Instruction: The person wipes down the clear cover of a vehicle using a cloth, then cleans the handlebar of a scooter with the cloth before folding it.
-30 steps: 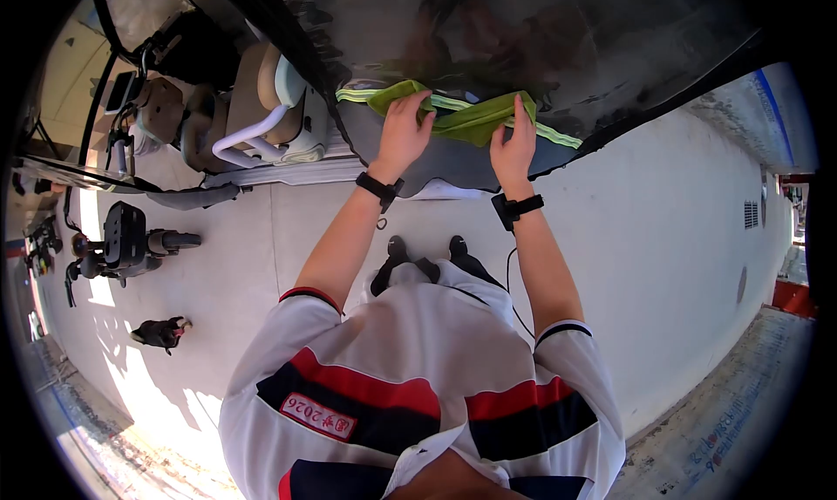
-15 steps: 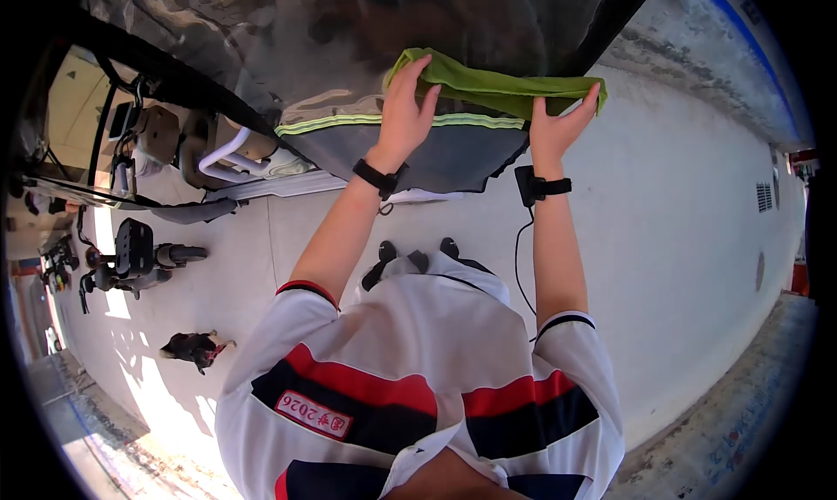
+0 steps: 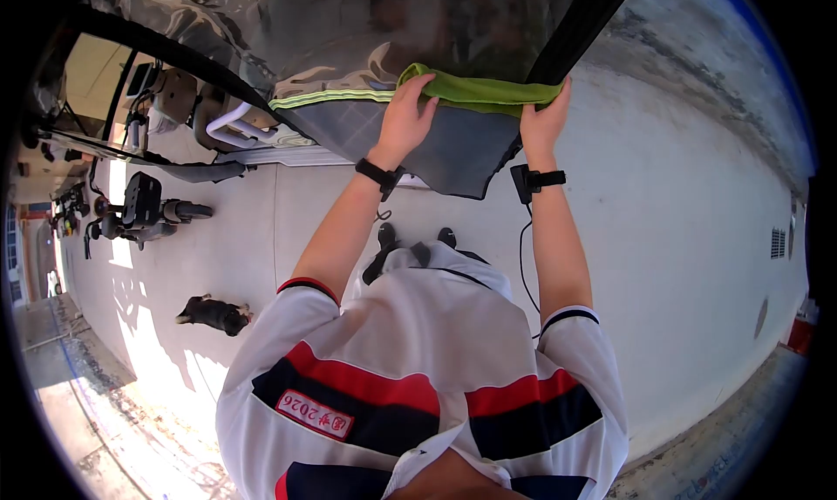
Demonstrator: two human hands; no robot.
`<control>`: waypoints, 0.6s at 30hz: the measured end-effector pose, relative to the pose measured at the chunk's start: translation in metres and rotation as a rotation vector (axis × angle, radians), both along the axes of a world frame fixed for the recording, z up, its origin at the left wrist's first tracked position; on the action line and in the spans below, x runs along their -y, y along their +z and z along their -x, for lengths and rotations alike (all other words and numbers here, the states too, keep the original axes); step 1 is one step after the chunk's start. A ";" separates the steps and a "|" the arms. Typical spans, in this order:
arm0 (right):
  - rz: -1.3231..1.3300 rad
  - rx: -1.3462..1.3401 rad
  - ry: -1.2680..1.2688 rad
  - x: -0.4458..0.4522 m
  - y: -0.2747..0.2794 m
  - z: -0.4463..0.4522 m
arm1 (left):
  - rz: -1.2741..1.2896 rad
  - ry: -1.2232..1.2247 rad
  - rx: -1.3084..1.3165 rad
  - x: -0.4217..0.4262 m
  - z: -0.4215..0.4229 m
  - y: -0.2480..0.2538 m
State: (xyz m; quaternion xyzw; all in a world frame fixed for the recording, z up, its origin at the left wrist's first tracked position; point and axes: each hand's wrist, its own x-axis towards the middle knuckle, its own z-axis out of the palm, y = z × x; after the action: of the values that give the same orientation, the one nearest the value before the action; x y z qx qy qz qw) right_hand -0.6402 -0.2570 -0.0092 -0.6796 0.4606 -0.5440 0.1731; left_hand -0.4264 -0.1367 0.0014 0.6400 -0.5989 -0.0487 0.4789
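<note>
I find left hand and right hand gripping the long folded green cloth; advise even, flat tension.

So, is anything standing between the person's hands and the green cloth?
Nothing visible: the left hand and the right hand both touch the green cloth directly, near its opposite ends. The clear plastic sheet lies behind the cloth, not in between.

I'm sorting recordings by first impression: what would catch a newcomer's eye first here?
Probably the bright green cloth between the left hand and right hand, in front of the glossy clear sheet at top centre. Next, the dark dog on the pale ground at lower left, and the two-wheeler higher up that side.
</note>
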 end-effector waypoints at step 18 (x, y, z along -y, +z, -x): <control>0.233 -0.075 0.116 -0.039 0.017 -0.061 | 0.220 0.227 0.108 -0.013 -0.061 0.030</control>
State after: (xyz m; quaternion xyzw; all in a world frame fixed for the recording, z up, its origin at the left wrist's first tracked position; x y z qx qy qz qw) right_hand -0.5796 -0.2179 0.0078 -0.7404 0.3605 -0.5572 0.1069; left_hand -0.3658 -0.1234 0.0314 0.6489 -0.5493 0.1059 0.5158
